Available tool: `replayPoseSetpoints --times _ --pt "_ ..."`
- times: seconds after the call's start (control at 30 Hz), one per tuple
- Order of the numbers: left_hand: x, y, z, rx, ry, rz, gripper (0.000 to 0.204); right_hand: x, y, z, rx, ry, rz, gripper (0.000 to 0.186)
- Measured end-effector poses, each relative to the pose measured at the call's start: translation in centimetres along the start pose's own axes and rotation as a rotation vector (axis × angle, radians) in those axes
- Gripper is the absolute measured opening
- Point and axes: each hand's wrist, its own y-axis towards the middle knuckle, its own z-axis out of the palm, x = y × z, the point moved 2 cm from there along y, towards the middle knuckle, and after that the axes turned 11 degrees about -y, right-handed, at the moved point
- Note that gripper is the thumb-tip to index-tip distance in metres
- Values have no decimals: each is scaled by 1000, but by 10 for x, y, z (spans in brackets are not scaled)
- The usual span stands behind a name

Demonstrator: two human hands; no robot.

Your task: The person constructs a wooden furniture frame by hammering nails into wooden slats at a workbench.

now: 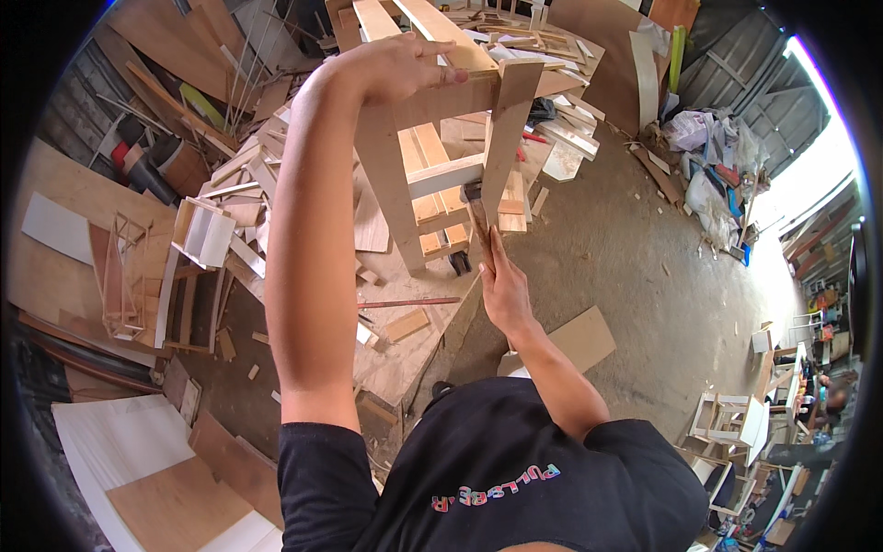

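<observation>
A tall wooden frame [509, 138] with splayed board legs and pale crosspieces stands before me on a plywood sheet. At its upper end, my left hand [395, 69] reaches over the top rail and holds it, with the fingertips over the edge near the right leg. My right hand [506, 293] is closed around the handle of a hammer [480, 221]. The hammer's dark head is up, beside the inner side of the right leg and close to the white crosspiece [445, 177]. Whether the head touches the wood I cannot tell.
A thin reddish-brown stick [409, 303] and small offcuts lie on the plywood sheet [391, 267]. Piles of wood scraps [248, 175] surround the frame at left and back. Plastic bags [708, 202] lie by the right wall. Small white furniture [731, 419] stands at lower right.
</observation>
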Motion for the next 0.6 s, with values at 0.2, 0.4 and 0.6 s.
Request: replayPoseSetpoints --times 0.2,0.4,0.6 --pt "-3 0 4 -73 20 -90 78 -12 -5 -2 -31 53 -50 69" --pt "-15 -6 5 -216 66 -118 71 -73 -49 -1 -209 47 -166 57" --pt "-27 -27 -4 -883 266 378 32 -115 -28 -23 -26 503 146 37"
